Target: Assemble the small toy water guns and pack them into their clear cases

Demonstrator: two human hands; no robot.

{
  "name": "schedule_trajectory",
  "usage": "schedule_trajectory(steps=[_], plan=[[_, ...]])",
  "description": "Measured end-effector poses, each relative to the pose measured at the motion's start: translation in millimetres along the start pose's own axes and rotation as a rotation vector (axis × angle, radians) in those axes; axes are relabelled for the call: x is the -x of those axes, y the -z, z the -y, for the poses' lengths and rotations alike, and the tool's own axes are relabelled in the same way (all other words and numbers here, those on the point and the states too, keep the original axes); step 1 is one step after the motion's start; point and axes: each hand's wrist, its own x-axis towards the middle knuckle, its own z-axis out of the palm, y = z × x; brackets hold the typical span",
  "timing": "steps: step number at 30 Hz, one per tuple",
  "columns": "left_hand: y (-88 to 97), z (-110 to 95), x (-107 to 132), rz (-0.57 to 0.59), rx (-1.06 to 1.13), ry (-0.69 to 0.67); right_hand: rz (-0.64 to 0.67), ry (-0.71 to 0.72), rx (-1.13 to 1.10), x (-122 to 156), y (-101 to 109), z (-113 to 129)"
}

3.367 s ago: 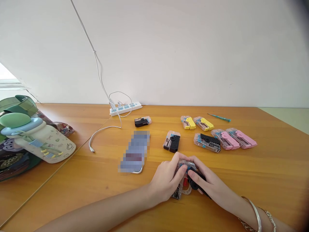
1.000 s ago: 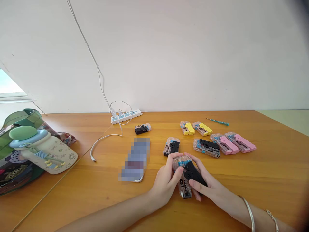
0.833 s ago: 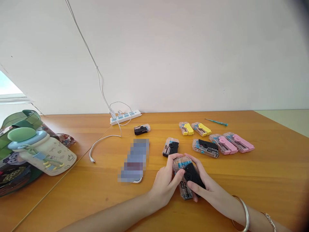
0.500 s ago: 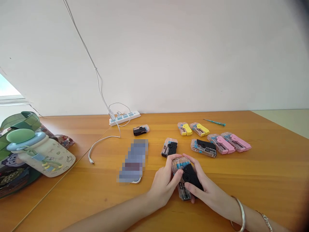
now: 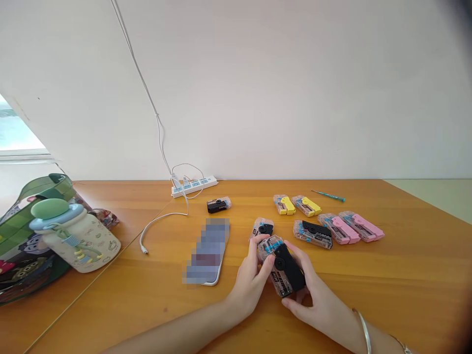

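Note:
A folded mini water gun, clear plastic with a black grip and blue inner parts, is between my hands above the table, tilted. My left hand pinches its upper left end, thumb on the near face. My right hand grips its right side and lower end, fingers behind and thumb at the bottom. Just beyond lies another black-and-clear water gun, partly hidden by my left fingers. To the right rests one more black water gun.
Two yellow water guns, two pink ones and a teal screwdriver lie farther back. At left are a black water gun, a blurred phone, a power strip, a white cable, a bottle and a green bag.
My right thumb has moved from the water gun's face down to its lower end. The gun has turned slightly, its lower end swinging right. The camera view has shifted a little.

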Motion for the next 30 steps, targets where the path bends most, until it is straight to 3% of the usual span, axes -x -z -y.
schedule_trajectory(steps=[6,14,22,30], plan=[[-1.4,0,-2,0.003,0.0,0.039,-0.059,0.104,0.26,-3,4,-15],[-0.9,10,-2,-0.025,-0.031,0.077,-0.055,0.188,0.492,-6,13,-11],[-0.7,7,-2,-0.018,-0.065,0.051,-0.164,0.314,0.548,-3,10,-27],[-0.9,-1,-1,0.016,0.025,0.053,-0.07,0.237,0.457,-3,14,-12]])
